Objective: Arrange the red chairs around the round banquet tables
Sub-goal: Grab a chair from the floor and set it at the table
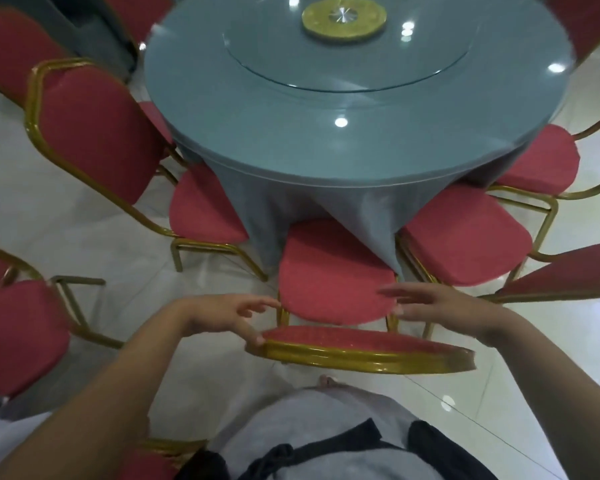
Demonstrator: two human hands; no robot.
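Your left hand [227, 315] sits at the left end of the nearest red chair [336, 271]'s backrest top [361, 348]. Thumb tip touches the red padding at that corner; the other fingers are spread loose above it and not wrapped around anything. Call it open, light contact only.

Your right hand [440, 304] is open too, fingers extended and pointing left. It hovers over the back edge of the seat, above the right half of the backrest. Can't tell if it touches the frame.

The chair is straight in front of you. Its seat front is tucked under the grey tablecloth of the round table [357, 109], and the gold frame rail faces you.

Neighbours: one red chair just to the left [205, 209], one just to the right [465, 237], both with seats pushed in against the cloth. Further chairs continue round both sides of the table. Another chair [18, 327] stands well apart at your left, off the table.

On the table there is a glass turntable [347, 60] with a gold disc [343, 17] at centre. The floor [84, 220] is glossy pale tile.
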